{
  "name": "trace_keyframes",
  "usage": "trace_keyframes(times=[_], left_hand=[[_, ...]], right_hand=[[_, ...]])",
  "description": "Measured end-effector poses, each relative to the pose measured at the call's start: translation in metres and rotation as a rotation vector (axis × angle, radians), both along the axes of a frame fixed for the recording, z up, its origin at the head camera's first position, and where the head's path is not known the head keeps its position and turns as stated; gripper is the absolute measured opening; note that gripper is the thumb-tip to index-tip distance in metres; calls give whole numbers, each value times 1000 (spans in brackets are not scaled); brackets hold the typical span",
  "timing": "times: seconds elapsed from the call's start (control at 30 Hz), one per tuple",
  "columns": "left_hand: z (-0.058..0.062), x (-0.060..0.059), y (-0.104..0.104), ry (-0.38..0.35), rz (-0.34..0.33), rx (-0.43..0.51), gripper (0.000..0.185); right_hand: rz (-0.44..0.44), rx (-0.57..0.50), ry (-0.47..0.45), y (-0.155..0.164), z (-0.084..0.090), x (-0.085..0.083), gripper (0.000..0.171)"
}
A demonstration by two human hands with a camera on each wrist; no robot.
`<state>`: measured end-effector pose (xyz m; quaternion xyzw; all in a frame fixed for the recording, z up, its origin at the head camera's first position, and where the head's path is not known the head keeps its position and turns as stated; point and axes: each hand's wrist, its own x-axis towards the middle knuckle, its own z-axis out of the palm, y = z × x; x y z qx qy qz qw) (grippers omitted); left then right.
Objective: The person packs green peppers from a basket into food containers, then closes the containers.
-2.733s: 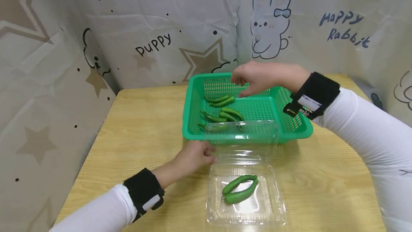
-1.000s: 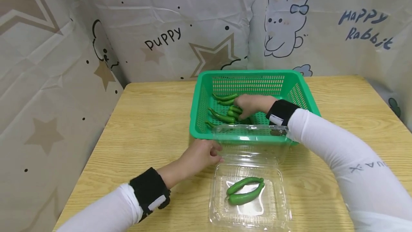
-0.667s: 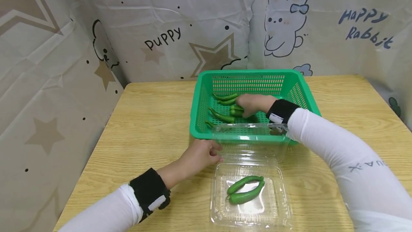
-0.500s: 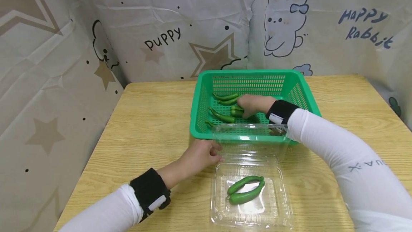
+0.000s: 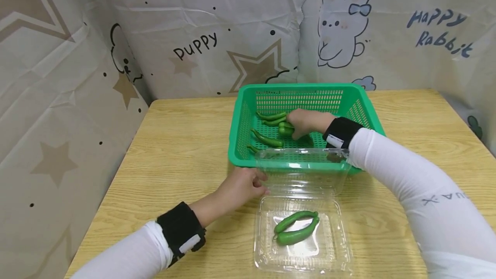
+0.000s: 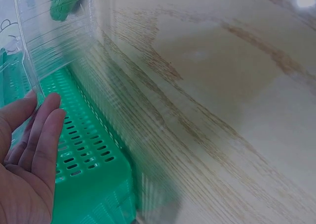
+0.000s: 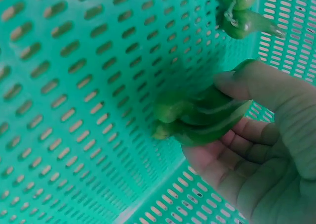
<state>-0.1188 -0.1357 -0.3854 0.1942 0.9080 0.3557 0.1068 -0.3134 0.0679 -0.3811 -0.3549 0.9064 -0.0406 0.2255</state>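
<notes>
"Right hand (image 5: 308, 122) has come down into the green basket (image 5: 234, 130)."
"Its grip?"
"Curled round green chili peppers (image 7: 200, 131) inside it; left hand (image 5: 241, 185) pinches the clear clamshell lid (image 5: 300, 180)."

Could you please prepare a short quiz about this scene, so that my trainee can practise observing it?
1. How many green peppers lie in the clear container?
2. True or false: the right hand holds other peppers inside the green basket.
3. Complete: the left hand pinches the edge of the container's raised, transparent ___.

Key: 1. Two. 2. True. 3. Lid.
</notes>
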Motion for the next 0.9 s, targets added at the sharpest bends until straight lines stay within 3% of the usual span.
trace_keyframes(times=[0.47, 0.9], left_hand=[[4, 0, 2, -26, 4, -32, 26], [4, -2, 6, -34, -3, -53, 28]], right_hand=[[-22, -61, 39, 21, 46, 1, 13], [-34, -105, 72, 41, 96, 14, 29]])
